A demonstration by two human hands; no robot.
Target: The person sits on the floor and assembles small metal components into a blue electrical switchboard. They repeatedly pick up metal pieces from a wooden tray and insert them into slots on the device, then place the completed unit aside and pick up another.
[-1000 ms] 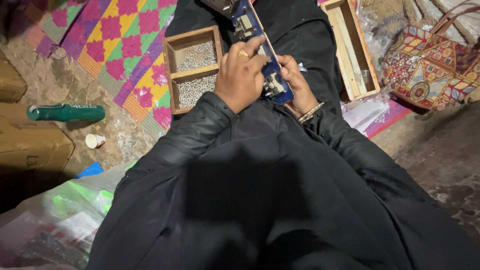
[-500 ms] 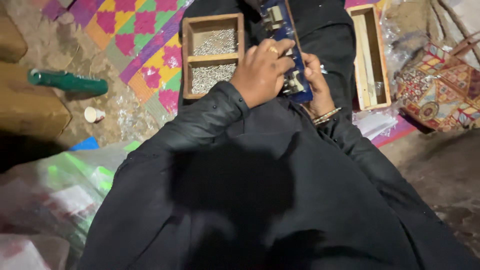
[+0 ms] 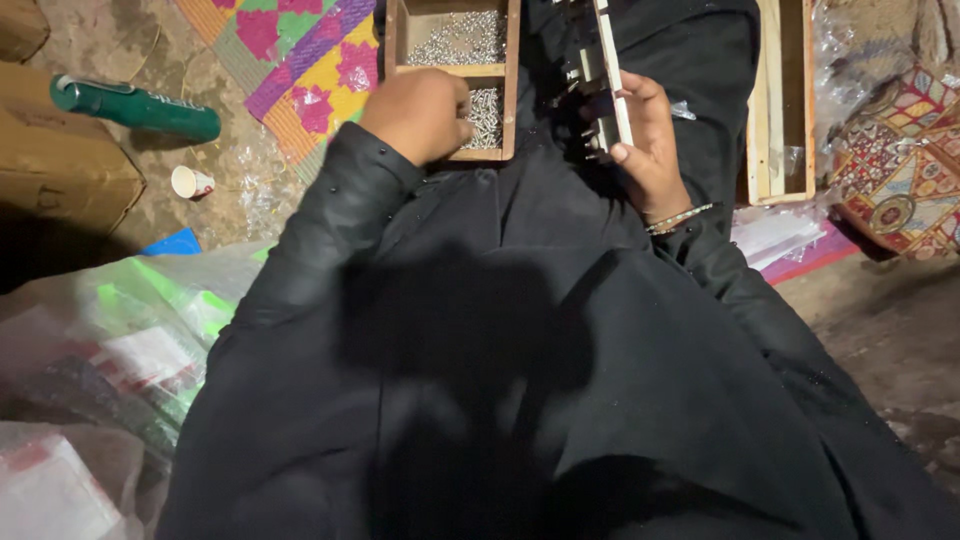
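Note:
My right hand [image 3: 650,145] grips a long narrow strip [image 3: 610,70] with small metal parts on it, turned edge-on over my lap. My left hand [image 3: 420,115] rests with curled fingers at the near compartment of a small wooden box [image 3: 510,80] filled with tiny silver pieces [image 3: 455,40]. I cannot see whether its fingers pinch any pieces. Black sleeves and a black robe cover my arms and lap. A bangle sits on my right wrist.
A second long wooden tray [image 3: 785,100] lies to the right, beside a patterned bag [image 3: 900,160]. A colourful woven mat [image 3: 300,60] lies under the box. A green bottle [image 3: 135,105], small paper cup [image 3: 190,182], cardboard box [image 3: 60,170] and plastic bags [image 3: 100,360] are left.
My left hand has left the strip and moved left to the box of silver pieces. My right hand has turned the strip edge-on. The view has shifted down and closer.

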